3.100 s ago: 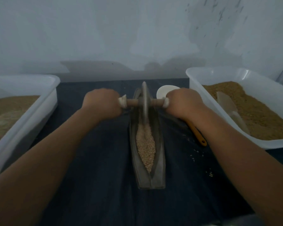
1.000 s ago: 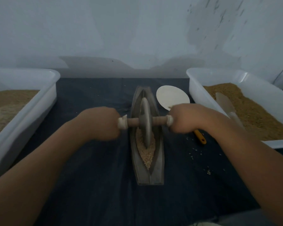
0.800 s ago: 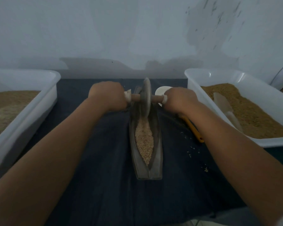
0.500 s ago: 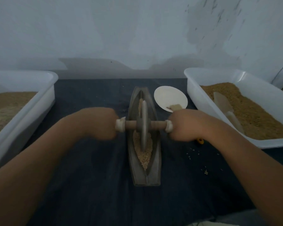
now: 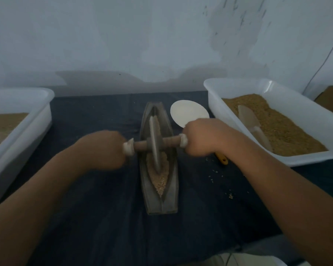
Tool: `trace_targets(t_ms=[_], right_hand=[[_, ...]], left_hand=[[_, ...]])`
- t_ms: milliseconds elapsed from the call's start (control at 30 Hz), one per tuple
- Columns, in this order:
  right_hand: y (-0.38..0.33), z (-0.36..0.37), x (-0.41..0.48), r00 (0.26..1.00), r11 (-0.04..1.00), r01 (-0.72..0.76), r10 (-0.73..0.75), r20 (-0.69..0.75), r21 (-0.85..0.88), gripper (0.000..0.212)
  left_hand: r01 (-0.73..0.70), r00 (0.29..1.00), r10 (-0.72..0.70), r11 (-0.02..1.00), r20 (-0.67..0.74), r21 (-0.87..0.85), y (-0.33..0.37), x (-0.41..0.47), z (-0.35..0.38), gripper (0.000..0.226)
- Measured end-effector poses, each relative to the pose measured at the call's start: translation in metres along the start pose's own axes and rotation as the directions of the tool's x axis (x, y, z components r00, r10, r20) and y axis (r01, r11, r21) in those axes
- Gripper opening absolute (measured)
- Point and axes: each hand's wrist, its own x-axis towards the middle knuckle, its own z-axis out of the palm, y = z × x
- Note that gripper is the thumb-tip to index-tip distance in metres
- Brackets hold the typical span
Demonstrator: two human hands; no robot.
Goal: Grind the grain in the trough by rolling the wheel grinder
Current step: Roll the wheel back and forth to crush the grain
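Head view. The left hand and right hand each keep a clenched grip on one end of the axle of the wheel grinder. The wheel stands on edge at about mid-length of the trough, which lies lengthwise on the dark cloth of the tabletop. The grain is heaped mostly toward the near end.

Likely faults: the axle slants slightly, so uneven pressure could wedge the wheel against a trough wall. A long stroke toward the near end could push grain over the rim. Stray kernels already lie on the cloth. Nothing braces the trough, so it may slide.

Containers: the left tub holds brown grain. The right tub holds the same, with a pale scoop lying on it. A white spoon lies between the trough and the right tub.
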Motion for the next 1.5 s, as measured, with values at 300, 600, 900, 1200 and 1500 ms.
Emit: trace_targets(t_ms=[300,600,900,1200,1500], right_hand=[[0.008,0.005,0.032,0.992,0.996,-0.085,0.085,-0.097,0.004,0.021],[0.001,0.013,-0.015,0.997,0.998,-0.003,-0.002,0.079,0.066,0.017],[0.000,0.013,0.022,0.968,0.992,-0.126,0.118,-0.222,-0.020,0.022],[-0.017,0.001,-0.025,0.994,0.996,-0.015,0.005,-0.110,-0.092,0.015],[-0.038,-0.015,-0.033,0.995,0.995,-0.039,0.030,-0.098,-0.090,0.013]], left_hand=[[0.067,0.989,-0.056,0.995,-0.139,0.076,0.007,0.024,-0.014,0.031],[-0.052,0.995,0.059,0.996,-0.084,0.077,0.006,-0.018,0.001,0.023],[0.120,0.974,-0.101,0.989,-0.204,0.084,0.012,0.012,-0.008,0.026],[0.066,0.976,-0.060,0.998,-0.211,0.023,0.007,-0.023,0.025,0.021],[0.116,0.960,-0.113,0.993,-0.255,-0.002,0.028,-0.038,0.019,0.022]])
